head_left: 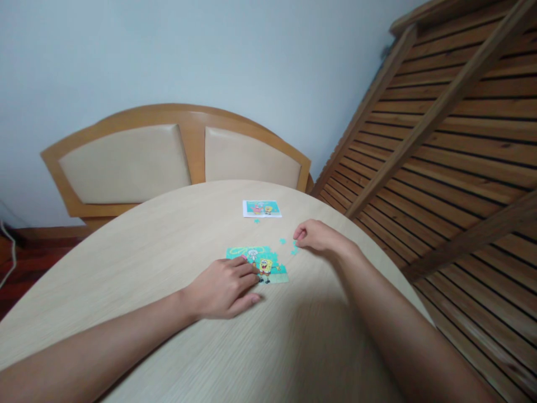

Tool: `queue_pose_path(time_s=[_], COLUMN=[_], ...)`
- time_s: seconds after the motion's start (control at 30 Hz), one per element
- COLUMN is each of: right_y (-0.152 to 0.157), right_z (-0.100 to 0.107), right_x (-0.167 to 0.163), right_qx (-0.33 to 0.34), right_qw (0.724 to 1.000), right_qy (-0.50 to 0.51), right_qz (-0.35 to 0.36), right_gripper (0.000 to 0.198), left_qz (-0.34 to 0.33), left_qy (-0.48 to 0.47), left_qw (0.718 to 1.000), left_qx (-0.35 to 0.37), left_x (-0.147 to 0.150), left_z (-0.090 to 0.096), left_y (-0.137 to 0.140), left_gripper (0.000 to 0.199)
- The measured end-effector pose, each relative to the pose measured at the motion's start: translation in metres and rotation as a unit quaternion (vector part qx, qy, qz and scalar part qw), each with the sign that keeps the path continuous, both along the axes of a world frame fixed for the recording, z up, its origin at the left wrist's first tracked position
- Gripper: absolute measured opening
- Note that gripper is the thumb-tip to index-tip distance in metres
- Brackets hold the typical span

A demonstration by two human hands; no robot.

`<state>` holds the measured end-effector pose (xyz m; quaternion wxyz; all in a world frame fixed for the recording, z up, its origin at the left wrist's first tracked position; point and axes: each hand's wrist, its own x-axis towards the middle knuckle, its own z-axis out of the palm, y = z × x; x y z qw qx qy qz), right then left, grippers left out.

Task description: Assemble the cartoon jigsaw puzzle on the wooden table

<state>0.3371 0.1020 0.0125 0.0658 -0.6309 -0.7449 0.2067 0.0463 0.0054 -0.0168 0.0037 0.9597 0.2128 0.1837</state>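
Note:
A partly assembled jigsaw puzzle [274,276] with teal background and cartoon figures lies flat on the table. Its upper right edge is uneven, with gaps. My left hand [224,288] rests palm down over the puzzle's left part, fingers stretched out and covering some of the picture. To the right and a little beyond the puzzle, my right hand [312,235] has its thumb and fingers pinched together just above the loose teal puzzle pieces [294,252]. Whether a piece is between those fingertips is hidden. Another loose piece [282,241] lies between this hand and the puzzle.
Beyond the puzzle sits a white-edged picture card or booklet [262,209] with a similar cartoon scene. One teal piece [257,221] lies just in front of it. The round wooden table [168,224] meets a padded headboard [126,162] behind and a slatted wooden frame [440,140] at right.

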Motion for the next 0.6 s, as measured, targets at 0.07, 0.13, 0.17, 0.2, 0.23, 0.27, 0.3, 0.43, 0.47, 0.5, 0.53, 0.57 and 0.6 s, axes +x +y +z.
queue_pose_path(time_s=[0.07, 0.13, 0.17, 0.2, 0.23, 0.27, 0.3, 0.43, 0.47, 0.5, 0.53, 0.57, 0.6], right_y=[0.0006, 0.0002, -0.0001, -0.0005, -0.0009, -0.0012, -0.0014, -0.0012, -0.0011, -0.001, -0.001, -0.001, -0.001], right_z=[-0.0008, -0.0014, -0.0016, -0.0018, -0.002, -0.0022, -0.0024, -0.0034, -0.0037, -0.004, -0.0044, -0.0047, -0.0049], right_x=[0.0007, 0.0007, 0.0004, -0.0001, -0.0006, -0.0012, -0.0017, -0.0035, -0.004, -0.0046, -0.0052, -0.0059, -0.0066], right_qx=[0.001, -0.001, -0.002, -0.003, -0.004, -0.005, -0.005, -0.013, -0.015, -0.018, -0.02, -0.02, -0.02], right_qw=[1.0, 1.0, 1.0, 1.0, 1.0, 1.0, 1.0, 1.0, 1.0, 1.0, 1.0, 1.0, 1.0], right_qy=[-0.005, -0.007, -0.007, -0.007, -0.007, -0.007, -0.007, -0.015, -0.018, -0.02, -0.021, -0.021, -0.02], right_qz=[-0.007, -0.006, -0.004, -0.001, 0.003, 0.006, 0.009, 0.014, 0.014, 0.014, 0.012, 0.01, 0.006], right_gripper=[0.015, 0.013, 0.013, 0.012, 0.012, 0.011, 0.01, 0.006, 0.005, 0.006, 0.006, 0.007, 0.009], left_qz=[0.0, 0.0, 0.0, -0.001, 0.0, 0.0, 0.001, 0.002, 0.001, 0.001, 0.001, 0.002, 0.002], left_qy=[0.001, 0.003, 0.004, 0.007, 0.009, 0.011, 0.012, 0.019, 0.02, 0.021, 0.022, 0.023, 0.025], left_qw=[1.0, 1.0, 1.0, 1.0, 1.0, 1.0, 1.0, 1.0, 1.0, 1.0, 1.0, 1.0, 1.0], left_qx=[0.0, 0.0, 0.0, 0.0, 0.001, 0.001, 0.001, 0.002, 0.002, 0.003, 0.003, 0.004, 0.004], left_x=[-0.0001, -0.0001, -0.0001, -0.0001, -0.0001, -0.0001, -0.0001, 0.0003, 0.0004, 0.0005, 0.0006, 0.0006, 0.0006], left_z=[0.0, 0.0, -0.0001, -0.0001, -0.0003, -0.0003, -0.0004, 0.0007, 0.0012, 0.0016, 0.0019, 0.0021, 0.002], left_y=[0.0, -0.0001, -0.0001, 0.0, 0.0001, 0.0001, 0.0002, 0.0001, -0.0001, -0.0003, -0.0004, -0.0005, -0.0006], left_gripper=[0.041, 0.041, 0.041, 0.041, 0.042, 0.042, 0.042, 0.043, 0.043, 0.043, 0.044, 0.044, 0.044])
